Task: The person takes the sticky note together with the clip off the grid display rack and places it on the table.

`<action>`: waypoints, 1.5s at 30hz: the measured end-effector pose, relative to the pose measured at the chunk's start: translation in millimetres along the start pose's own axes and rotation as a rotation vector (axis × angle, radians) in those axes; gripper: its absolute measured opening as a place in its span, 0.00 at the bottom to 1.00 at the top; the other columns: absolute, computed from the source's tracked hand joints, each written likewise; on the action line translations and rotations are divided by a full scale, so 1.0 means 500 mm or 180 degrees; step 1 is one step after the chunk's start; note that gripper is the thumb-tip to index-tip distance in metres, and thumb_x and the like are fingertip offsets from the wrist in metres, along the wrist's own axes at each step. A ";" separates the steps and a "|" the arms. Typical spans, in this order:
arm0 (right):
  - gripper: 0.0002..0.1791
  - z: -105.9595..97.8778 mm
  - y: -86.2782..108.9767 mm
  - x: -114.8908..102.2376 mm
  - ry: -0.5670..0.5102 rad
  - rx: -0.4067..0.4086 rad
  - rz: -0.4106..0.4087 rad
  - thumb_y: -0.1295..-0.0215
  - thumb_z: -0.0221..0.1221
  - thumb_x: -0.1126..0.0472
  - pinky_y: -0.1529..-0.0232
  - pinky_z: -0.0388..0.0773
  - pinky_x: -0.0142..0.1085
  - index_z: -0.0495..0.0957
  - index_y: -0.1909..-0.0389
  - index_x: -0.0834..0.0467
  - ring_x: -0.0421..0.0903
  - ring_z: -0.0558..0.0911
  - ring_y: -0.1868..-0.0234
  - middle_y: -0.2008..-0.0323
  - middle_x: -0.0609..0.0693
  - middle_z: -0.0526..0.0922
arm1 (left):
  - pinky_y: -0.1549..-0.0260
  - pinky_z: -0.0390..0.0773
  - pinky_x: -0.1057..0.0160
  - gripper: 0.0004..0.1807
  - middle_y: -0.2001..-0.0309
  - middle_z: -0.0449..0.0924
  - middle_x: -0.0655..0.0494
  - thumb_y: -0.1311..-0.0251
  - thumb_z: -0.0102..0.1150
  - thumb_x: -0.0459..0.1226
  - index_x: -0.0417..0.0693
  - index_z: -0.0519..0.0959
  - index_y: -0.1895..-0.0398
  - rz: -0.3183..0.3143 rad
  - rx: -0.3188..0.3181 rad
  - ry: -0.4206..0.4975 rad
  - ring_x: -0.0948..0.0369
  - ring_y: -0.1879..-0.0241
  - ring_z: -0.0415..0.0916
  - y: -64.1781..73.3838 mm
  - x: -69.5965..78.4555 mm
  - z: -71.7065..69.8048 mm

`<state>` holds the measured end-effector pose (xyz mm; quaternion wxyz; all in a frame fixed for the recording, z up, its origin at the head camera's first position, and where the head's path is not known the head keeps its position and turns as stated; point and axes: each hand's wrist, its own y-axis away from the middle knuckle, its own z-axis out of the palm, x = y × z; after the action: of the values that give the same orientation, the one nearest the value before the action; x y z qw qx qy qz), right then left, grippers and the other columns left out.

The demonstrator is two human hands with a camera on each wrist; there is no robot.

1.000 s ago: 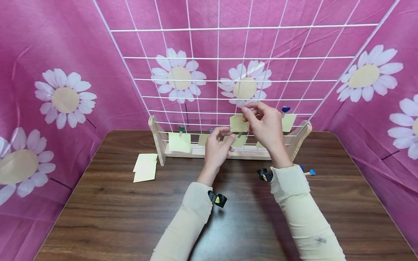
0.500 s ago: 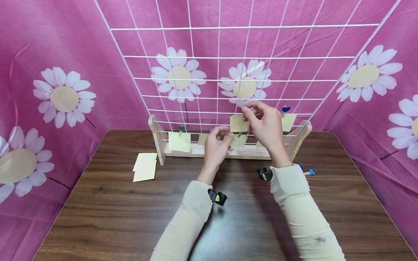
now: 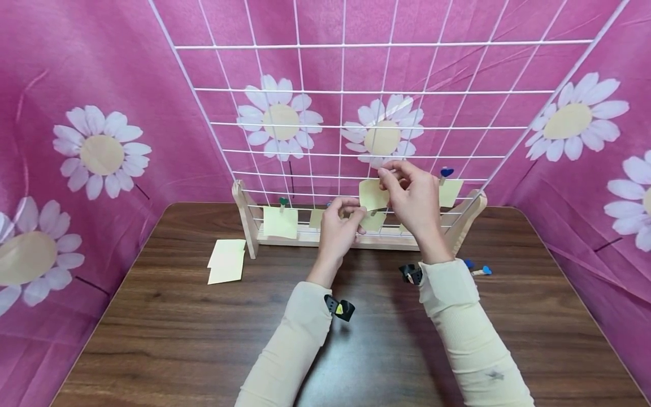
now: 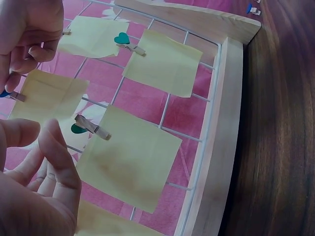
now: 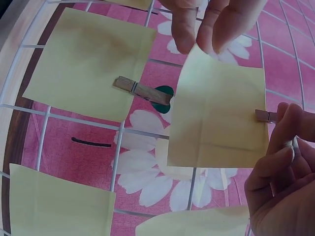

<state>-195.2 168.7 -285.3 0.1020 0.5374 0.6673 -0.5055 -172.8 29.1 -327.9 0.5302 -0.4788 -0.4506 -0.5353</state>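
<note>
In the head view, my right hand (image 3: 414,195) is raised at a pale yellow sticky note (image 3: 373,195) in front of a white wire grid (image 3: 340,126). The right wrist view shows its thumb and finger pinching a small wooden clothespin (image 5: 265,116) at that note's edge. A blue piece on this clothespin shows in the left wrist view. My left hand (image 3: 338,229) pinches a lower corner of the same note, which bends up towards the fingertips. Just below hangs another note (image 4: 130,160), held by a clothespin with a green heart (image 4: 93,128).
Further notes hang along the grid's lower rows, one at the left (image 3: 280,221) and one at the right (image 3: 450,193). Wooden feet (image 3: 246,220) support the grid. Loose notes (image 3: 226,261) lie on the table at left; blue-heart clothespins (image 3: 482,271) lie at right.
Both hands have stayed nearly in place. The left fingertips have closed in on the note's lower corner, and the note now looks slightly more curved.
</note>
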 end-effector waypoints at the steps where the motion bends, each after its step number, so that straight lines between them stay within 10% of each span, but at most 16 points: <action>1: 0.13 0.000 0.000 0.000 0.0011 0.0021 -0.0025 0.36 0.57 0.51 0.88 0.66 0.25 0.82 0.64 0.57 0.38 0.74 0.88 0.79 0.51 0.83 | 0.89 0.70 0.72 0.13 0.66 0.77 0.52 0.42 0.56 0.30 0.35 0.74 0.53 0.0001 -0.0008 0.0002 0.62 0.84 0.72 0.000 0.000 0.001; 13: 0.11 0.011 0.004 0.003 0.0022 0.0275 -0.0133 0.35 0.57 0.55 0.85 0.66 0.23 0.82 0.66 0.58 0.40 0.76 0.85 0.79 0.51 0.83 | 0.90 0.70 0.70 0.09 0.69 0.77 0.54 0.43 0.60 0.33 0.39 0.76 0.60 0.0172 0.0094 0.0017 0.61 0.85 0.73 -0.035 -0.049 0.009; 45: 0.15 0.038 0.011 0.002 -0.0537 0.0823 -0.0088 0.35 0.56 0.52 0.90 0.69 0.26 0.78 0.65 0.62 0.36 0.70 0.92 0.78 0.52 0.81 | 0.86 0.72 0.69 0.08 0.68 0.75 0.54 0.41 0.58 0.35 0.39 0.75 0.61 0.0269 -0.0111 -0.0129 0.63 0.83 0.74 -0.017 -0.057 -0.040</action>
<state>-199.1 154.0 -298.0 0.0807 0.4924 0.5931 -0.6319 -182.7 13.3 -358.9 0.5347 -0.5173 -0.4312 -0.5104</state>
